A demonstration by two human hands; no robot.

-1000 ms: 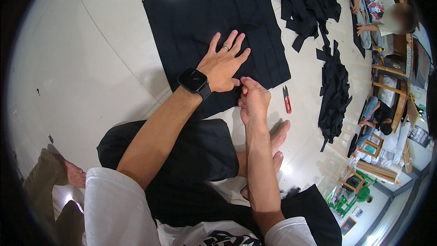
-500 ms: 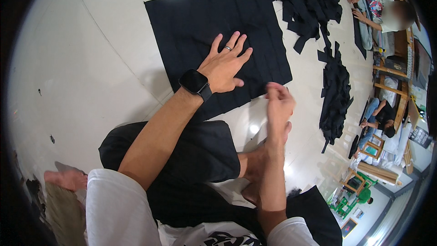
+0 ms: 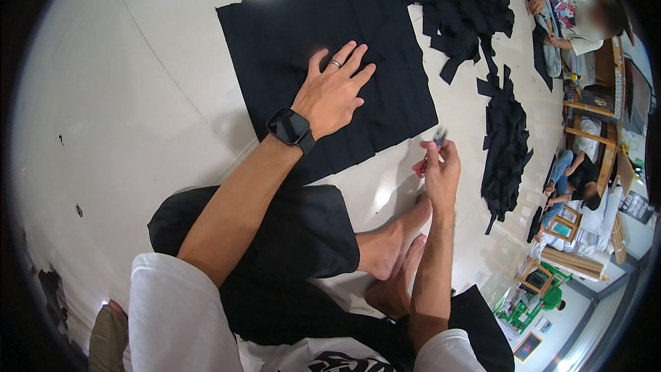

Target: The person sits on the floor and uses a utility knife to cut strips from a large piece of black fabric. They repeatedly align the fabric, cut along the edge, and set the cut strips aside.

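My left hand (image 3: 329, 96) lies on the black cloth (image 3: 289, 48) with its fingers spread, pressing on the fabric. The cloth is spread on the floor in overlapping layers or strips with a stepped far edge. Just off its right corner, my right hand (image 3: 442, 172) is raised with its fingers closed on small snips (image 3: 439, 138). Their grey metal tips stick up past the thumb and are slightly blurred; the handle is mostly hidden in the hand. The snips are apart from the cloth.
A heap of black fabric strips (image 3: 468, 0) lies at the far right of the cloth, and a second heap (image 3: 506, 151) sits nearer on the right. Several people sit along the right side by wooden furniture (image 3: 592, 110). My bare feet (image 3: 396, 241) rest below my right hand.
My right hand has moved a little right and turned, bringing the snips into sight. My left hand has shifted slightly up and left, still flat on the cloth.
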